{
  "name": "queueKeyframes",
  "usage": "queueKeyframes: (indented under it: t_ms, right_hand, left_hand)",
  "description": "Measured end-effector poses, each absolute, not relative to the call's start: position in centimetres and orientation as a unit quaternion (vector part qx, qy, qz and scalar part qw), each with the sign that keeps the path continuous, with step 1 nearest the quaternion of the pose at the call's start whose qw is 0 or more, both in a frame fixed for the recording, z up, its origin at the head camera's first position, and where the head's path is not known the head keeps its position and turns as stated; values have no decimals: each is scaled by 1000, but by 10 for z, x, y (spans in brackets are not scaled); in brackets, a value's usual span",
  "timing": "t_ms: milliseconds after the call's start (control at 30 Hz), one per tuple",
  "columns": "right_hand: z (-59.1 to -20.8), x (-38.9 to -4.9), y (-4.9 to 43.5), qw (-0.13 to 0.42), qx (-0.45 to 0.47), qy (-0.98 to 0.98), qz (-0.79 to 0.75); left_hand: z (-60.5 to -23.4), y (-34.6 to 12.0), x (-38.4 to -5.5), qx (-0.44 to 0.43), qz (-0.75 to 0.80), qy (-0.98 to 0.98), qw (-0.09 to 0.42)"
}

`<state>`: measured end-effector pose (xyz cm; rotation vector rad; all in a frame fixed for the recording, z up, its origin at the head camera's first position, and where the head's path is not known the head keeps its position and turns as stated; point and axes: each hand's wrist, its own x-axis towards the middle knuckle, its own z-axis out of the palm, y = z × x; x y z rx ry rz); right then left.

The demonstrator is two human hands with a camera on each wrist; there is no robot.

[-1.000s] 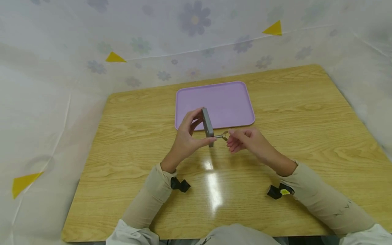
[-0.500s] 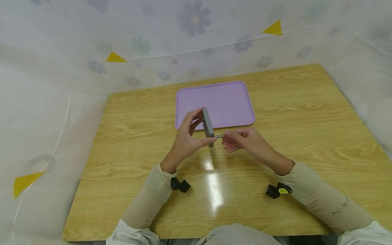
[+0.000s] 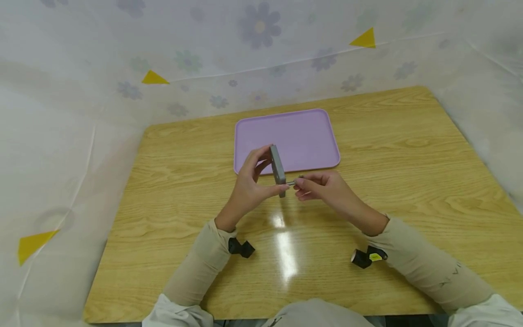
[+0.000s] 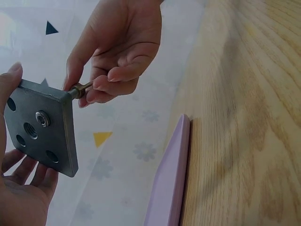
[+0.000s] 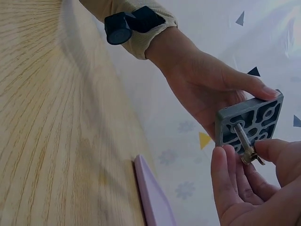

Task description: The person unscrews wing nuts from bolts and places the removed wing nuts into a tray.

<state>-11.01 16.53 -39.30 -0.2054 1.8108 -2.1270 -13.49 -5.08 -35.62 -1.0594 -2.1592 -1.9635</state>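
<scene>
My left hand (image 3: 254, 177) grips a grey square plate (image 3: 278, 165) by its edges and holds it upright above the table. Several round holes pierce the plate, and a socket-head bolt (image 4: 43, 118) passes through one near a corner. Its threaded shank (image 5: 242, 136) sticks out of the ribbed face, towards my right hand (image 3: 323, 186). A brass-coloured wing nut (image 5: 250, 156) sits on the shank, apart from the plate. The thumb and fingers of my right hand pinch this wing nut, partly hiding it in the head view.
Behind the hands, a lilac tray (image 3: 304, 136) lies on the wood-grain table (image 3: 184, 181). A pale flowered sheet (image 3: 212, 54) with yellow triangles hangs around the table's back and sides. Each sleeve carries a black wrist camera (image 3: 241, 248).
My right hand has moved slightly left, and its fingers now cover most of the wing nut, whose wings showed a second ago. The left hand and plate stay nearly still.
</scene>
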Motion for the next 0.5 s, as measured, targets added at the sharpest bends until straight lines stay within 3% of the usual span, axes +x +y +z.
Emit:
queueKeyframes:
  t_ms: [500]
  right_hand:
    - [-392, -110, 167, 157, -91, 648, -740]
  left_hand:
    - [-357, -51, -137, -339, -642, -687, 21]
